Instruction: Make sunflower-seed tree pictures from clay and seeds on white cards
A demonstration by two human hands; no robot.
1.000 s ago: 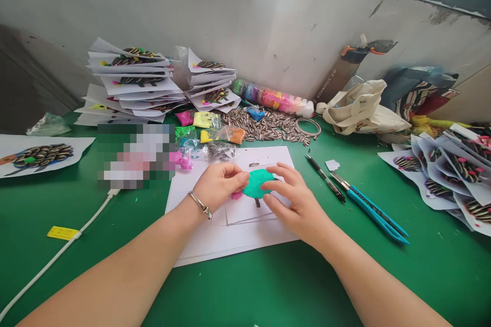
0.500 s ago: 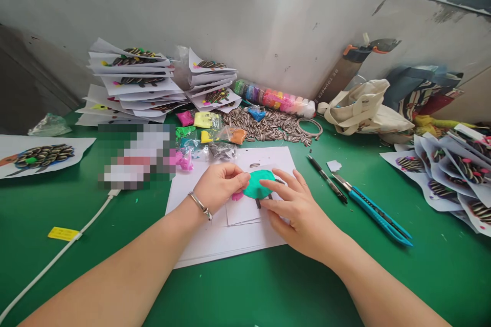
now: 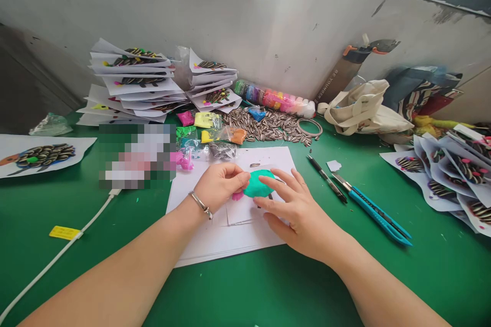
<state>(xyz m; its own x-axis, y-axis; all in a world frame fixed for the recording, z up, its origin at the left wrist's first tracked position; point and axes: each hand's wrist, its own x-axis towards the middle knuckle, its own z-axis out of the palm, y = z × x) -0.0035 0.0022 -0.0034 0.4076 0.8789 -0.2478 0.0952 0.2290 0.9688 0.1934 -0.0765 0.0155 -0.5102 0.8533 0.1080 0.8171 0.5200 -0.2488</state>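
Observation:
A flat teal clay disc (image 3: 258, 185) lies on a small white sheet (image 3: 245, 208) atop a stack of white paper (image 3: 215, 237). A bit of pink clay (image 3: 237, 195) shows at its left edge. My left hand (image 3: 219, 184), with a bracelet on the wrist, has its fingers curled and pressed against the disc's left edge. My right hand (image 3: 297, 209) lies over the disc's right side, fingers stretched out flat on it. One sunflower seed (image 3: 253, 165) rests on the paper just beyond.
Sunflower seeds (image 3: 270, 127) are heaped behind, beside small clay bags (image 3: 205, 120) and a tube of coloured clay (image 3: 274, 99). Stacks of finished sheets (image 3: 130, 84) stand at back left. A pen (image 3: 326, 178) and blue utility knife (image 3: 374, 212) lie right. More sheets (image 3: 452, 173) far right; white cable (image 3: 57, 255) left.
My right hand has slid leftward and further over the teal disc, covering more of its right side. My left hand stays at the disc's left edge.

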